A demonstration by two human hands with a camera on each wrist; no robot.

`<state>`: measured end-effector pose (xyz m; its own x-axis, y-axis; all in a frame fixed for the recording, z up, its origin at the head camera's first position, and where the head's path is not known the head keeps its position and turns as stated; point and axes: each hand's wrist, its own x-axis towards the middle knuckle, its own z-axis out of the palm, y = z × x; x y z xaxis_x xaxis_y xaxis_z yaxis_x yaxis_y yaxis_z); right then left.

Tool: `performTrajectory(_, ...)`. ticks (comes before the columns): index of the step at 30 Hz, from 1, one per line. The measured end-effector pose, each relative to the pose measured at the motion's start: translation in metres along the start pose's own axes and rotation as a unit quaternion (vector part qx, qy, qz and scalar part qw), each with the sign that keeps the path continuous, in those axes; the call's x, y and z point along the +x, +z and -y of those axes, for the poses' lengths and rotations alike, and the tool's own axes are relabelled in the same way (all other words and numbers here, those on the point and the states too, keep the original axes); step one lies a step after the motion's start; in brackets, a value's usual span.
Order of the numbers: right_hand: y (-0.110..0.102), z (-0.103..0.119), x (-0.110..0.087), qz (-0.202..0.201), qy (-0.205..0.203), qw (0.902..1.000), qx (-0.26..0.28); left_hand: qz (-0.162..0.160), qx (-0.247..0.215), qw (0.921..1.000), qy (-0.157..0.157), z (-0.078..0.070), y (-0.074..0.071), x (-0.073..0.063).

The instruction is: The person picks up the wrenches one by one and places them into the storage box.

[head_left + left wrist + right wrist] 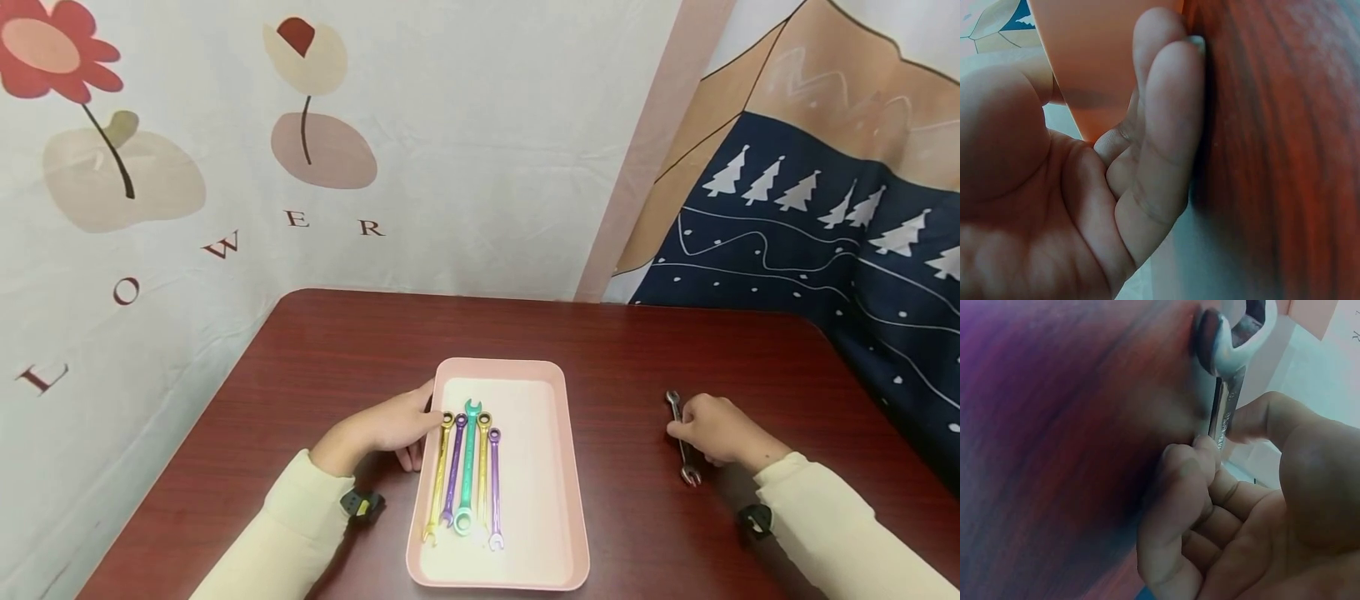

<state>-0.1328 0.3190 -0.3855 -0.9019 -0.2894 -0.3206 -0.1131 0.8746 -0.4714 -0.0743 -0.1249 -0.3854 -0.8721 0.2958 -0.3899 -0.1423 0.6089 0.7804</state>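
Note:
A pink tray (pixel 536 483) lies lengthwise on the table, with yellow, purple and green combination wrenches side by side in its left half. My left hand (pixel 390 421) grips the tray's left rim, thumb over the edge; its other fingers are by the outer wall (pixel 1100 50) in the left wrist view. Off to the right, my right hand (pixel 720 429) pinches a silver wrench (pixel 686 467) between thumb and fingers around its shaft. The open-ended jaw of that wrench (pixel 1232 356) shows large in the right wrist view, close to the tabletop.
A dark red wooden table (pixel 622 358) carries everything. Behind it hangs a pale curtain (pixel 480 167) with flower prints and letters; a navy and tan cloth (pixel 757 242) hangs at the right. The tray's right half shows bare pink bottom.

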Motion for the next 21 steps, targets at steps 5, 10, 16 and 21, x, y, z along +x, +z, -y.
performTrajectory(5,-0.0003,0.0009,-0.0017,-0.004,0.0,1.0,0.005,-0.002,-0.001,1.0,-0.006,0.0001,0.0005,-0.0007)
performTrajectory(10,-0.002,0.0012,-0.0038,0.001,0.004,0.9999,0.011,-0.003,-0.003,0.9999,-0.011,0.0003,0.0007,-0.0008)
performTrajectory(16,-0.0036,-0.0012,-0.0048,0.012,0.014,0.9996,0.022,-0.001,-0.001,1.0,-0.009,-0.0008,0.0011,-0.0012)
performTrajectory(21,-0.0043,-0.0025,-0.006,0.019,0.017,0.999,0.037,-0.001,-0.004,0.9999,-0.014,-0.0015,0.0015,-0.001)
